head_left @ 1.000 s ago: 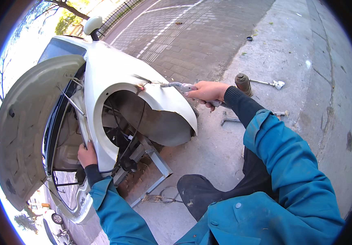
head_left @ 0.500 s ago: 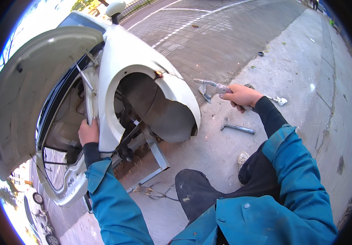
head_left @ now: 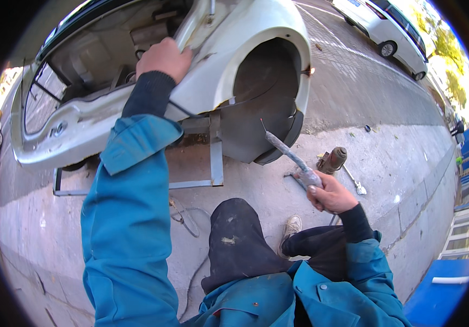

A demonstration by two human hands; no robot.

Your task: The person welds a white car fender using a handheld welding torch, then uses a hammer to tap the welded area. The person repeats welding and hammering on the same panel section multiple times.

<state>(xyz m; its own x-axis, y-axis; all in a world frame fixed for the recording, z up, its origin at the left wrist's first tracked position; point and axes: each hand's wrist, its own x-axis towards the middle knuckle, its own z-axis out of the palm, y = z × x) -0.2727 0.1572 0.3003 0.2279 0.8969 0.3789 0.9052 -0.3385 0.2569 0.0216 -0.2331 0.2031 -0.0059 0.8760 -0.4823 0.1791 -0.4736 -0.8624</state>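
My right hand (head_left: 330, 192) is closed around the grey handle of a welding torch (head_left: 289, 153). The torch's neck points up and left, with a thin wire at its tip, apart from the car body. With my left hand (head_left: 165, 59) I grip the inner edge of the white car body (head_left: 218, 71), fingers over the edge and partly hidden. To the right of that hand, the wheel arch opens over a dark grey liner (head_left: 264, 82). A small bright orange spot (head_left: 309, 71) glows on the arch's outer edge.
The car body rests by a metal frame (head_left: 216, 158). Beside the torch lie a brownish cylindrical power tool (head_left: 332, 161) and a silver-headed tool (head_left: 360, 188). A cable (head_left: 191, 226) runs over the pavement near my knee. A white car (head_left: 387, 32) stands on the far right.
My view has turned, so the car body appears higher and rotated. The torch has swung nearer to me, its neck now pointing up-left. My left hand still grips the body's edge.
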